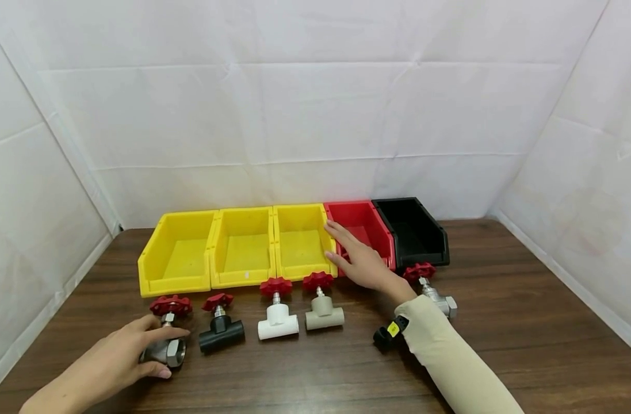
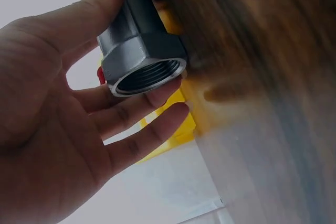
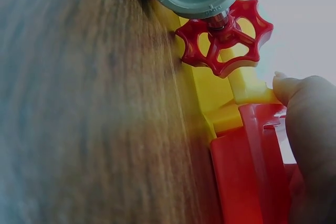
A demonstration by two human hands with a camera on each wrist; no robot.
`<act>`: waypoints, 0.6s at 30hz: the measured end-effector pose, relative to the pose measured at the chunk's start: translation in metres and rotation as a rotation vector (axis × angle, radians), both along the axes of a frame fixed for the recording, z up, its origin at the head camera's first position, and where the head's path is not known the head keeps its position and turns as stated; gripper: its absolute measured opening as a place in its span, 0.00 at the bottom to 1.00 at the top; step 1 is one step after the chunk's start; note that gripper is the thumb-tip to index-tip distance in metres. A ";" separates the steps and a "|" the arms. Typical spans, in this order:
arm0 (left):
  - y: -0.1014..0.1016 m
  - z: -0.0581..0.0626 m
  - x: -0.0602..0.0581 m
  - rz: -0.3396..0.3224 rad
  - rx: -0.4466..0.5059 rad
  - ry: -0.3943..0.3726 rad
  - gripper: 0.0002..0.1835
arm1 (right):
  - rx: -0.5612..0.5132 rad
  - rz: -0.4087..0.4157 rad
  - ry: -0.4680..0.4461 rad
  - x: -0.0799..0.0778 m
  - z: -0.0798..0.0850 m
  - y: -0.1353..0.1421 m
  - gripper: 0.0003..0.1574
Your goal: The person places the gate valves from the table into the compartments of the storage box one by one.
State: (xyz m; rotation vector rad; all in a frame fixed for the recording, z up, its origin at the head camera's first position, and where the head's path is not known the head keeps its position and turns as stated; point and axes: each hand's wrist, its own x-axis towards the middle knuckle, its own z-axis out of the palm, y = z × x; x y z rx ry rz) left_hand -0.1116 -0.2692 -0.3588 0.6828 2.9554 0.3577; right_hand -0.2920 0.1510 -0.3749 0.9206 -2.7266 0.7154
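Note:
At the left of the head view, my left hand (image 1: 110, 353) holds a metal valve (image 1: 174, 352) with a red handwheel (image 1: 171, 305). Its thumb and fingers lie on opposite sides of the body; the left wrist view shows the threaded end of the valve (image 2: 149, 77). My right hand (image 1: 364, 261) stretches its fingers over the front of the red bin (image 1: 389, 244), fingertips at the edge of the adjoining yellow bin (image 1: 307, 271). Just left of that hand stands a grey-beige valve (image 1: 324, 315), its red handwheel (image 3: 226, 40) prominent in the right wrist view.
A black valve (image 1: 222, 335) and a white valve (image 1: 278, 325) stand between the hands. Another metal valve (image 1: 442, 302) lies behind the right forearm, before the black bin (image 1: 433, 257). Two more yellow bins (image 1: 175, 286) continue the row leftward. White sheeting (image 1: 315, 115) encloses the wooden table (image 1: 294, 379).

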 end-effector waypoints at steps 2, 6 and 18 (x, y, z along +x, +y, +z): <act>-0.001 0.000 0.001 -0.010 -0.003 0.009 0.28 | 0.006 0.000 0.001 0.000 -0.001 0.000 0.41; -0.001 0.000 0.001 -0.027 -0.015 0.050 0.27 | 0.014 -0.002 0.010 0.000 -0.001 -0.001 0.40; 0.006 -0.001 0.000 0.014 0.008 0.039 0.25 | 0.021 -0.010 0.028 0.000 -0.003 0.000 0.41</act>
